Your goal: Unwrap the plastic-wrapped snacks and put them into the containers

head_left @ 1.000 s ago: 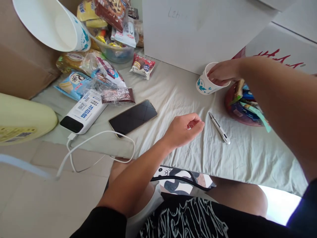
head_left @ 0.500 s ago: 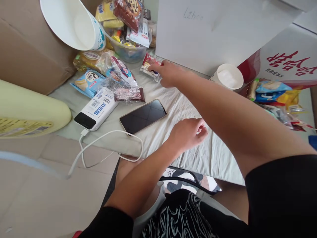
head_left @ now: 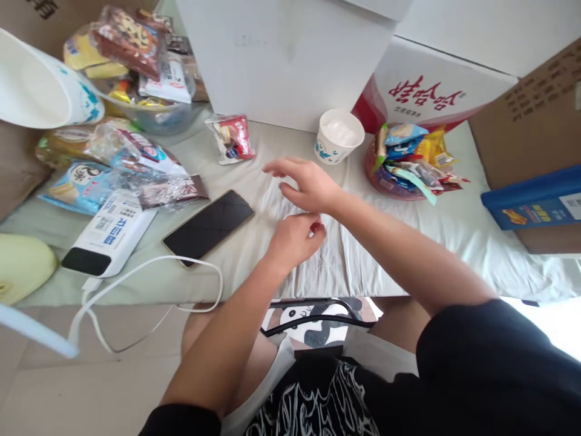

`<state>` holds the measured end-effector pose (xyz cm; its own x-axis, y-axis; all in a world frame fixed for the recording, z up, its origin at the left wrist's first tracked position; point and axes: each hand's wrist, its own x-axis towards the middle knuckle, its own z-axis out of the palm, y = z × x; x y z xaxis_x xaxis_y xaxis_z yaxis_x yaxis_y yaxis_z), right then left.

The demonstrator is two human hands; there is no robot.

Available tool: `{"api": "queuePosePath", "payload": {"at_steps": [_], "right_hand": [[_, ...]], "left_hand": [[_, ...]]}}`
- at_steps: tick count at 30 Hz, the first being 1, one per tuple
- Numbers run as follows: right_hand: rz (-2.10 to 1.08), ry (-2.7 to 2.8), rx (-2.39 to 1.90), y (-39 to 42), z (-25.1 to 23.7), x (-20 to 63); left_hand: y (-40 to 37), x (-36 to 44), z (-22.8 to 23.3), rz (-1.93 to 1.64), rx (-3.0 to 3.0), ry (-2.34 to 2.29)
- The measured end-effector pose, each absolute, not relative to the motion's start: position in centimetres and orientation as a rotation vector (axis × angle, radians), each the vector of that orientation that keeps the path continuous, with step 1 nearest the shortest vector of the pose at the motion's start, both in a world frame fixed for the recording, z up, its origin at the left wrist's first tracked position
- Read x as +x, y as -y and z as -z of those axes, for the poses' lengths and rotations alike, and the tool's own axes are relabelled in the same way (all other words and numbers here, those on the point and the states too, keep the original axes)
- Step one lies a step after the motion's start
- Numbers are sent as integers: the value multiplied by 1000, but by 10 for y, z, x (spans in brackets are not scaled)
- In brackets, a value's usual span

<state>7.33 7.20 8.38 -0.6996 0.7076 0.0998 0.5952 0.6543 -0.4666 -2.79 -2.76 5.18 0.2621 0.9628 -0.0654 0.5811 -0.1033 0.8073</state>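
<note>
Left hand (head_left: 295,239) curled shut on something small and red, unclear what; right hand (head_left: 308,184) open, empty, near light crinkly snack packet (head_left: 232,138)—judge pinch its edge.

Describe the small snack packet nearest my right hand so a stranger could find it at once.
Start at the big white box at the back of the sheet. Against its front left corner lies the snack packet, alone. Unlike the packets heaped to its left, it is red and white and touches no other wrapper.
</note>
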Motion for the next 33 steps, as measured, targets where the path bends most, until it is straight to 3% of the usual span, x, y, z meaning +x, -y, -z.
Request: {"api": "queuePosePath", "payload": {"at_steps": [3, 6, 10, 15, 22, 33], "right_hand": [[-758, 2010, -1272, -15, -88, 149], [-709, 1286, -1439, 25, -76, 226], [-830, 763, -1575, 25, -57, 305], [-1174, 666, -1613, -22, -52, 347], [-1429, 671, -1538, -60, -60, 343], [-1305, 451, -1596, -33, -70, 414]], "left_hand": [[26, -25, -47, -628, 1771, -1415], [23, -20, -42, -652, 1723, -1371], [12, 0, -37, -758, 1493, -1311], [-30, 58, -48, -886, 1281, -1314], [-104, 132, -69, -946, 1085, -1403], [-118, 206, -57, -734, 1409, -1175]]}}
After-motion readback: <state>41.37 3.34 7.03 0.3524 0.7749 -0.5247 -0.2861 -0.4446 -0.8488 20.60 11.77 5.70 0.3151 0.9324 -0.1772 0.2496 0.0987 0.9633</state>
